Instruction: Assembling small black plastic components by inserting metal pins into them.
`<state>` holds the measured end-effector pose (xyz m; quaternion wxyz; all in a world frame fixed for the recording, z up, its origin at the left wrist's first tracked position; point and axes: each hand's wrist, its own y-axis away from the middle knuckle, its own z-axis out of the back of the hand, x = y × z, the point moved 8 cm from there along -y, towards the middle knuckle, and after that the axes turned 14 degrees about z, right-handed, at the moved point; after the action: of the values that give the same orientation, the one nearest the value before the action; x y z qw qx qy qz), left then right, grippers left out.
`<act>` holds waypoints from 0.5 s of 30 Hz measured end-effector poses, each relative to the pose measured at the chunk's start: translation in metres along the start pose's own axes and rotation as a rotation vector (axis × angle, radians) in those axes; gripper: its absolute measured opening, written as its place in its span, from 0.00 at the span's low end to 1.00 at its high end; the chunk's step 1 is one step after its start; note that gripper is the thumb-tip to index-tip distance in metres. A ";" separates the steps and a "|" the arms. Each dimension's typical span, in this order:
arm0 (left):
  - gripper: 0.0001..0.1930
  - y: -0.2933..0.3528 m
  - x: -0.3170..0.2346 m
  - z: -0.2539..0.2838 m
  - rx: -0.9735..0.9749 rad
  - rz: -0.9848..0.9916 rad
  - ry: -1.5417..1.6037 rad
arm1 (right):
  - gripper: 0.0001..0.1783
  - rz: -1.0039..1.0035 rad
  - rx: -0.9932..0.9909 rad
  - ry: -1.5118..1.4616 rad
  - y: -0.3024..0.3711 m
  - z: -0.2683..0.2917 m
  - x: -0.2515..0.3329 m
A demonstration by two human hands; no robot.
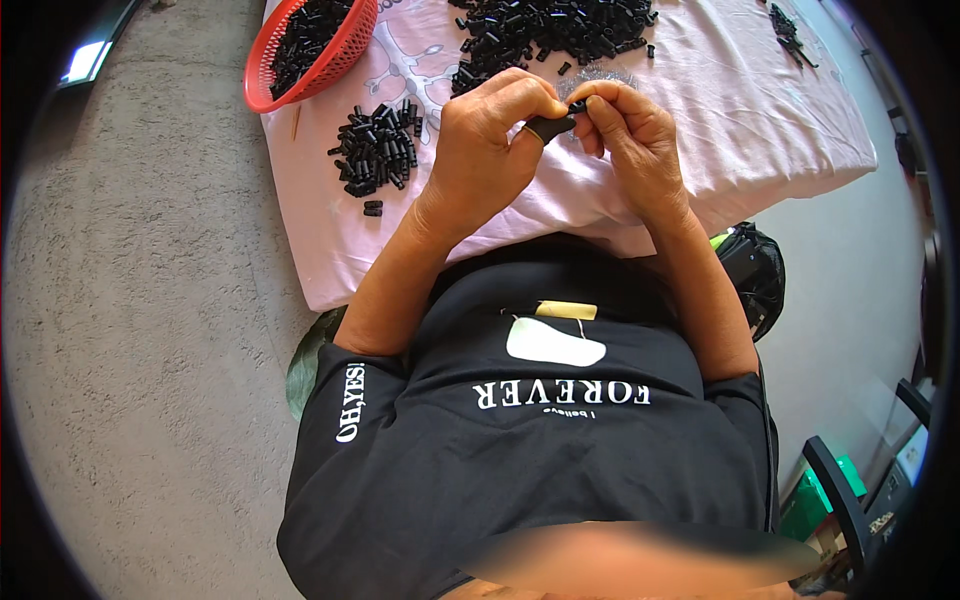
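Over the near part of the table, my left hand [490,135] and my right hand [632,128] meet with fingertips pinched. Between them is a small black cylindrical piece [577,106], mostly hidden by the fingers; both hands appear to grip it. A black finger cover [550,127] with a yellowish band sits on my left thumb. Just beyond my right fingers lies a patch of small, shiny, clear or silvery bits [600,74], too fine to make out. Left of my left hand, a small heap of black cylindrical pieces [378,148] rests on the pink cloth [330,250].
A red plastic basket [262,75] full of black pieces stands at the table's far left edge. A large pile of similar pieces [550,25] spreads beyond my hands. Another small dark cluster [790,35] lies far right. A black bag [752,275] is beside my right elbow.
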<state>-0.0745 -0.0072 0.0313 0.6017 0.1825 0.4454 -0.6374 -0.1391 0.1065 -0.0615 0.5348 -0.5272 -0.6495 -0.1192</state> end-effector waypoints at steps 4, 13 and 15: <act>0.09 0.006 -0.012 0.001 -0.038 -0.079 -0.099 | 0.08 0.020 0.035 0.016 0.000 -0.001 0.001; 0.11 0.011 -0.026 0.007 0.005 -0.123 -0.140 | 0.08 0.186 0.091 0.104 0.002 -0.011 0.020; 0.12 0.010 -0.028 0.007 0.018 -0.122 -0.155 | 0.08 0.242 0.118 0.159 0.002 -0.013 0.025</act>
<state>-0.0571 0.0051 0.0531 0.5926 0.1106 0.4021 -0.6891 -0.1273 0.1119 -0.0366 0.6250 -0.5583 -0.5427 -0.0566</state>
